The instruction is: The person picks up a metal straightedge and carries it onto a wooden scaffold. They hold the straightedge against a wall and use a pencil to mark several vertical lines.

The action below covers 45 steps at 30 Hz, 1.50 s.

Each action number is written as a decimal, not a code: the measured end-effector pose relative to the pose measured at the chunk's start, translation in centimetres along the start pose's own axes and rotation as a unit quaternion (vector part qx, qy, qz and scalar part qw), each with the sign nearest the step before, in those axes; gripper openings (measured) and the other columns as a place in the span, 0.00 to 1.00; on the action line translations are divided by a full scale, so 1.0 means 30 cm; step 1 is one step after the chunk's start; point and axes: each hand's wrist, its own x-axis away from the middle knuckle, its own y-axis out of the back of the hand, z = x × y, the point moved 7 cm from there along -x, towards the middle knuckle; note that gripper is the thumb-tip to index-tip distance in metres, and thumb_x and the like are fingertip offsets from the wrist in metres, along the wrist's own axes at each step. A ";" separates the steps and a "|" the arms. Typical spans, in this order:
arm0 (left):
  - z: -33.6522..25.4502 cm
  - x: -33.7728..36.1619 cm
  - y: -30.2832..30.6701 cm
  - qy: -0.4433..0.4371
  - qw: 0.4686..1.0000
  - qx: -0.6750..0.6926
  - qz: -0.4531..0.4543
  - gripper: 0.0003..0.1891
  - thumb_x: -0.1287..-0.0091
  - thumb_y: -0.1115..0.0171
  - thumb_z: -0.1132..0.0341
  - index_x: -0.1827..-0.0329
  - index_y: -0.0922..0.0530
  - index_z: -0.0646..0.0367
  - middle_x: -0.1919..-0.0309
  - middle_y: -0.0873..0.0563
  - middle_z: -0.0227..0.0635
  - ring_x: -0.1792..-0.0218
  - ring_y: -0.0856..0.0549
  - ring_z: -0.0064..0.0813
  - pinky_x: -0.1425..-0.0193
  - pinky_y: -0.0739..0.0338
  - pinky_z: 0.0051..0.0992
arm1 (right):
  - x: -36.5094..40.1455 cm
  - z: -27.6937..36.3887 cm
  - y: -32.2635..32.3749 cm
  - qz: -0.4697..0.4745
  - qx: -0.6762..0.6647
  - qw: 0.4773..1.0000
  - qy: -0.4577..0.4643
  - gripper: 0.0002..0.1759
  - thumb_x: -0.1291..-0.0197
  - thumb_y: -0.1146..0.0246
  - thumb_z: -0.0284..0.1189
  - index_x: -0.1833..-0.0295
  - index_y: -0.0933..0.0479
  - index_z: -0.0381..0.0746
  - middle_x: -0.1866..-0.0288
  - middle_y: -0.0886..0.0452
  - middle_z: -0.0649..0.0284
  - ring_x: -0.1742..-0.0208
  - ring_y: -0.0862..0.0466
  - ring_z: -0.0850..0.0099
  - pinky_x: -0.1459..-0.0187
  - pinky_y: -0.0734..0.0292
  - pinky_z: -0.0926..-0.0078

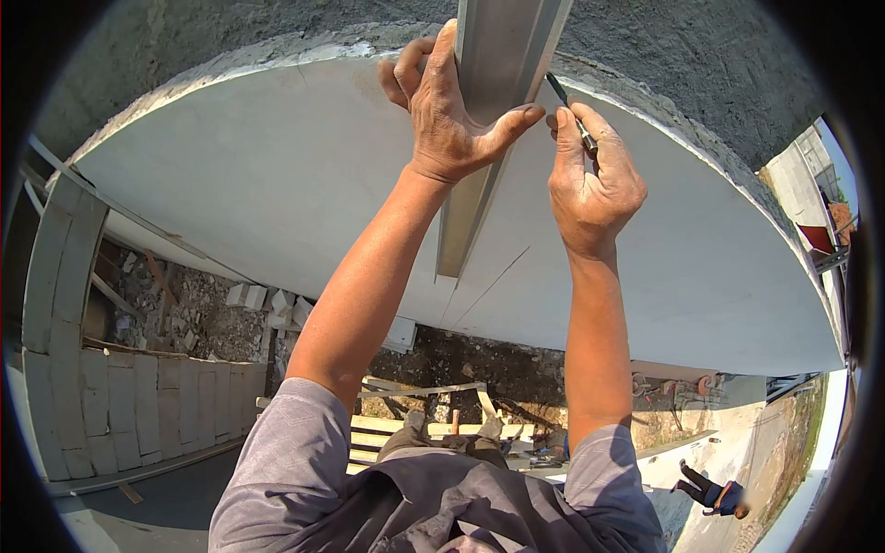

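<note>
A long metal channel (502, 64) lies against a smooth white wall surface (277, 175), running from the top edge of the view down to its cut end. My left hand (442, 129) holds the channel, fingers along its left edge and thumb reaching across its face. In my right hand (597, 189) is a dark pen (587, 138), pinched between thumb and fingers. Its tip points up at the channel's right edge. Both arms are raised, and the two hands are close together. Thin drawn lines (493, 284) show on the white surface near the channel's lower end.
Rough grey plaster (645, 55) borders the white surface. Below are wooden planks (378, 433) around my feet, rubble (203, 295) and a pale block wall (166, 405) on the left. Another person (710, 493) is on the ground far below at right.
</note>
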 end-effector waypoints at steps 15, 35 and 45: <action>-0.057 -0.022 0.049 0.065 0.987 -0.135 0.054 0.51 0.56 0.20 0.41 0.34 0.29 0.66 0.35 0.32 0.51 0.31 0.36 0.47 0.26 0.44 0.51 | 1.139 -0.155 -0.130 0.334 0.074 0.896 -0.281 0.08 0.40 0.39 0.24 0.57 0.18 0.34 0.70 0.16 0.48 0.68 0.15 0.49 0.65 0.19 0.57; -0.203 -0.082 -0.004 0.145 0.983 0.069 0.092 0.33 0.54 0.25 0.52 0.48 0.25 0.60 0.54 0.22 0.36 0.47 0.29 0.37 0.40 0.31 0.42 | 2.021 0.138 1.393 0.456 0.189 0.619 -0.611 0.06 0.48 0.39 0.27 0.69 0.21 0.36 0.69 0.17 0.44 0.63 0.16 0.43 0.62 0.23 0.51; -0.310 -0.078 -0.128 0.150 0.988 0.034 0.005 0.29 0.42 0.26 0.57 0.42 0.25 0.64 0.60 0.13 0.45 0.58 0.14 0.40 0.47 0.21 0.37 | 1.660 -0.235 0.712 0.368 0.022 0.708 -0.602 0.16 0.36 0.39 0.27 0.44 0.18 0.33 0.56 0.14 0.51 0.57 0.13 0.64 0.54 0.19 0.68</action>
